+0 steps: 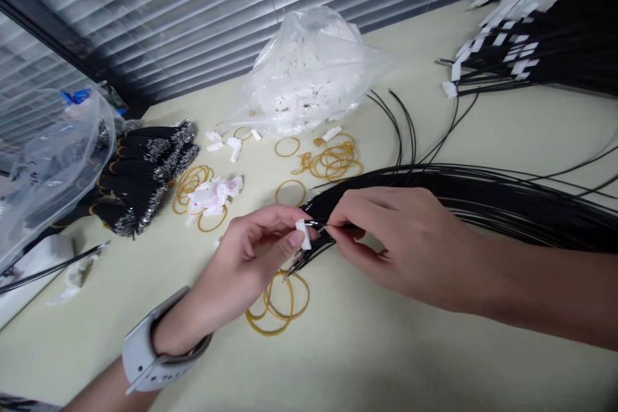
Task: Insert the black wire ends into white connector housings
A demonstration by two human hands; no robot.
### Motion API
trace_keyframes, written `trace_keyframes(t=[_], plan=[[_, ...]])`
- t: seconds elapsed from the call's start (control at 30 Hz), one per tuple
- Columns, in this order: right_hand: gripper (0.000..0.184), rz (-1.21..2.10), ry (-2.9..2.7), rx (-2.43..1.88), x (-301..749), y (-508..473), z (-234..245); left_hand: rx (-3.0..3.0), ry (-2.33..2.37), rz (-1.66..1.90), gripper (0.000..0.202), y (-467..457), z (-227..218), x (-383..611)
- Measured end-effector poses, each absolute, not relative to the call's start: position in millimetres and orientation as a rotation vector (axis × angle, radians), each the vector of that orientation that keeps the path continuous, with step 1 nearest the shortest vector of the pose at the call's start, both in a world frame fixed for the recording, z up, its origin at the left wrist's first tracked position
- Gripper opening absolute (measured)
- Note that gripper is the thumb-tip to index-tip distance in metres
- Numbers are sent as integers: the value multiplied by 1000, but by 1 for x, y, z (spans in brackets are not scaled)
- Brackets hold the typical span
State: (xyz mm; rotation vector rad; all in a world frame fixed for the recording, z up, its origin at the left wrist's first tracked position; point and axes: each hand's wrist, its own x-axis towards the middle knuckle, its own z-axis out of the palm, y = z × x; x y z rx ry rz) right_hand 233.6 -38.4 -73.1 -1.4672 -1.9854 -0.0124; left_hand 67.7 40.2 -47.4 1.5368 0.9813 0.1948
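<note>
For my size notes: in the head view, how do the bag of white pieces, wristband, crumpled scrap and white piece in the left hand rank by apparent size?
1. Bag of white pieces
2. Wristband
3. Crumpled scrap
4. White piece in the left hand

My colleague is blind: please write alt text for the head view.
The person's left hand pinches a small white rectangular block; their right hand holds a thin black metal-tipped wire up to it. Beyond lie yellow rubber bands and a clear plastic bag of white pieces.
</note>
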Motion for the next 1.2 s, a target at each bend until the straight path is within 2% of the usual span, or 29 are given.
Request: trace_keyframes(t=[0.5, 0.63, 1.0, 1.2], plan=[[8, -128, -2128, -1335, 236, -40, -75, 1541, 1007, 151, 24, 40, -47, 67], [4, -189, -2154, -1285, 235, -41, -80, 1547, 1015, 143, 30, 40, -47, 68], [8, 13, -2172, -1156, 238, -40, -78, 1531, 989, 142, 28, 39, -45, 68], [15, -57, -2221, -1122, 236, -40, -77, 1523, 1014, 130, 25, 38, -48, 66]])
